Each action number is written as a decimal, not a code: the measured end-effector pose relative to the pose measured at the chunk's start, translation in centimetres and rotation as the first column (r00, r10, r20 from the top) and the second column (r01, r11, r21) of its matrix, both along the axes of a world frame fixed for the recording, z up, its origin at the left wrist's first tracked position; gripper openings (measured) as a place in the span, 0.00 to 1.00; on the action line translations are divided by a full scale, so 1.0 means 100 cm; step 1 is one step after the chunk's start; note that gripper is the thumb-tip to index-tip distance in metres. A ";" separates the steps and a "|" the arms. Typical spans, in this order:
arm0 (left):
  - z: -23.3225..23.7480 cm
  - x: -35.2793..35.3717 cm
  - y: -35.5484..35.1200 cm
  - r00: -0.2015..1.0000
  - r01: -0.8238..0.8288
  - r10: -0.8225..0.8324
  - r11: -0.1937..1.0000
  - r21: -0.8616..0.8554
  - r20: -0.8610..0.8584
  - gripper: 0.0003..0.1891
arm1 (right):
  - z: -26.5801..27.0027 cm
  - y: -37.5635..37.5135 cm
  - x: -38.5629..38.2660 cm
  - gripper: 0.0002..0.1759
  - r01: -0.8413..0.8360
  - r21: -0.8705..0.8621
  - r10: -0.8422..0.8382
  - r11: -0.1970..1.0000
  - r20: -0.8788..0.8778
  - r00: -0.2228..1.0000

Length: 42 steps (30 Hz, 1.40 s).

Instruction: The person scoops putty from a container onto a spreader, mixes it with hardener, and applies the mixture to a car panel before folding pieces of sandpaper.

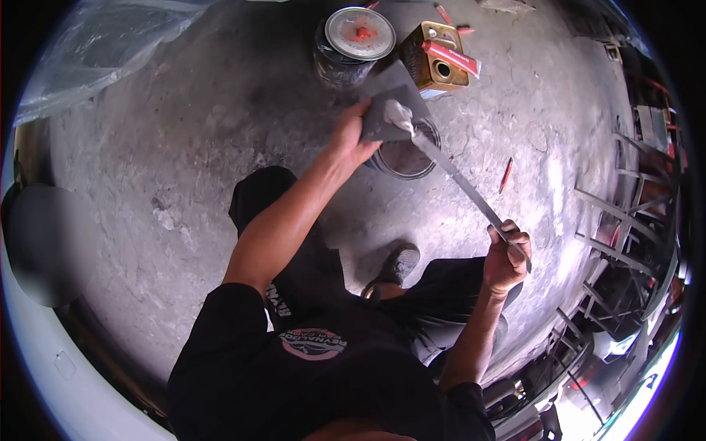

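Note:
My left hand [354, 136] grips the near left edge of a flat grey board [396, 82], holding it tilted above an open round can [412, 167]. A lump of pale grey putty [398, 114] lies on the board. My right hand [508, 257] is closed around the lower end of a long flat metal strip [465, 184]. The strip's far tip, coated in putty, touches the lump at the board's near right side. The board hides part of the can's mouth.
Beyond the board stand a lidded can [360, 33] with a red smear and a rectangular tin [425, 62] bearing a red tube [452, 59]. A thin red object [507, 176] lies on the concrete floor. Metal racks [625, 198] line the right; plastic sheeting [95, 44] hangs left.

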<state>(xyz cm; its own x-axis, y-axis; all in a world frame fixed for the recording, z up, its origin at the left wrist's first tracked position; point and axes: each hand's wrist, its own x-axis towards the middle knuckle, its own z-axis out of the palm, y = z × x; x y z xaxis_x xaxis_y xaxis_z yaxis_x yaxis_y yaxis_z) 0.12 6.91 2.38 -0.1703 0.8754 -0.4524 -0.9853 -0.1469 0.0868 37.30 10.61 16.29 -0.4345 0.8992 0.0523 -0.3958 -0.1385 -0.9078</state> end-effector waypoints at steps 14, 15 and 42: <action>0.021 -0.027 -0.007 0.925 -0.121 0.084 0.990 -0.077 -0.372 0.20 | -0.043 0.003 -0.098 0.14 -0.165 0.197 -0.033 0.967 0.732 0.681; 0.021 -0.026 -0.007 0.924 -0.111 0.073 0.991 -0.079 -0.376 0.20 | -0.062 0.009 -0.107 0.17 -0.185 0.214 -0.033 0.959 0.732 0.680; 0.019 -0.026 -0.013 0.861 -0.115 -0.002 0.973 -0.199 -0.509 0.21 | -0.149 0.061 -0.144 0.18 0.276 -0.183 -0.150 0.944 0.505 0.850</action>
<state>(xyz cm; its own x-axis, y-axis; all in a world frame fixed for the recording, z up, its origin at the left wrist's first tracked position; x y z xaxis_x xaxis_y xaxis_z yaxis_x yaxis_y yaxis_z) -2.44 5.65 4.29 -0.4718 0.7485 -0.4660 -0.7881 -0.1212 0.6035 22.87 16.74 1.43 -0.1447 0.9293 -0.3399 0.0334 -0.3388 -0.9403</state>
